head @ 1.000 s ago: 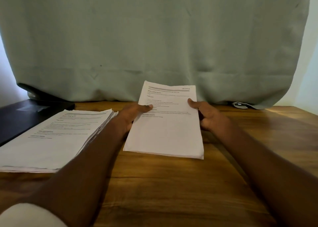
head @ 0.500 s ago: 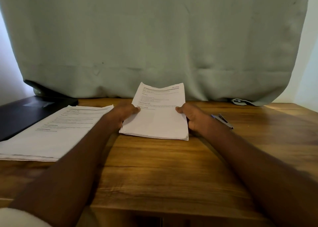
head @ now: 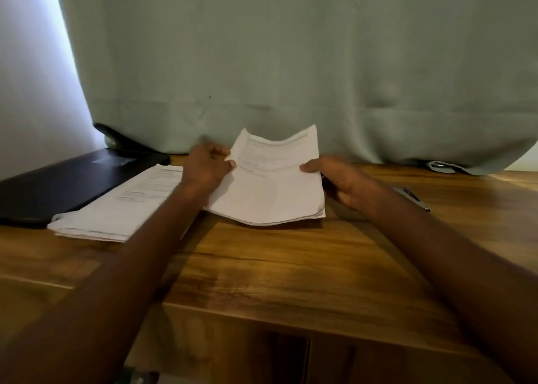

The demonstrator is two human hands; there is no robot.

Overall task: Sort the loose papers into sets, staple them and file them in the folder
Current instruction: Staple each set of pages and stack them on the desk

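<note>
Both hands are on the set of papers [head: 270, 185] at frame centre: the left hand [head: 206, 169] pinches its left edge, the right hand [head: 339, 177] grips its right edge, thumb on top. Left of it, the paper stack [head: 122, 203] lies on the counter [head: 262, 270], black folder [head: 67, 179] at far left.

Bare wooden worktop [head: 262, 273] lies open across the near half, from 4 to 8 o'clock. At 10 o'clock a flat stack of white printed papers [head: 122, 203] touches a black flat folder [head: 67, 179] behind it. At 12 o'clock a bowed white sheaf of papers [head: 273, 185] is held between both hands [head: 205, 169] [head: 340, 179]. At 2 o'clock a slim metal stapler [head: 414, 197] lies near the right forearm. A grey-green curtain [head: 291, 63] closes the far edge.
</note>
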